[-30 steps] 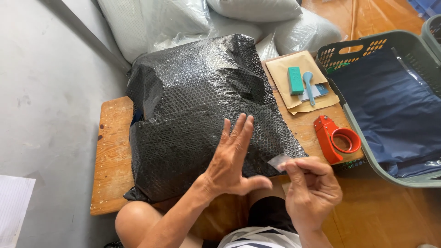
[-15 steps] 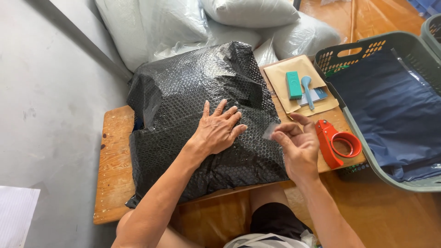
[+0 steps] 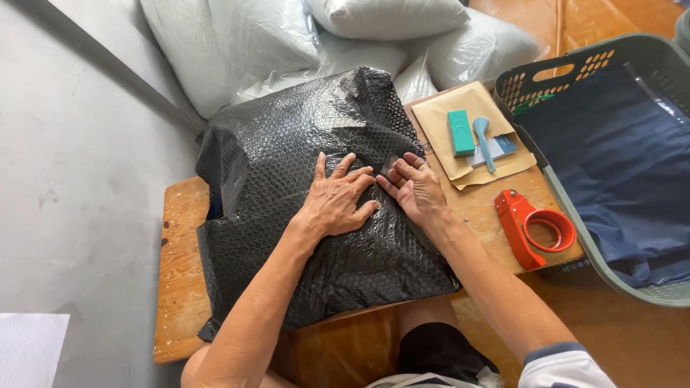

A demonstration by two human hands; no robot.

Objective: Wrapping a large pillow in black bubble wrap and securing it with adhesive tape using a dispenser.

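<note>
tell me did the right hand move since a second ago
Yes. The right hand went from the wooden board's near edge, close to the red tape dispenser, up and left onto the black bubble-wrapped parcel, beside the left hand.

A low wooden bench (image 3: 180, 287) is standing on the floor, its planks showing bare at the left; a grey concrete floor (image 3: 79, 179) is spreading out to the left, with a white sheet (image 3: 29, 348) lying at the near left corner; orange-brown flooring (image 3: 625, 338) is running along the right and far right; pale stuffed sacks (image 3: 237, 43) are piling up at the far side; soft daylight is falling evenly over everything.
</note>
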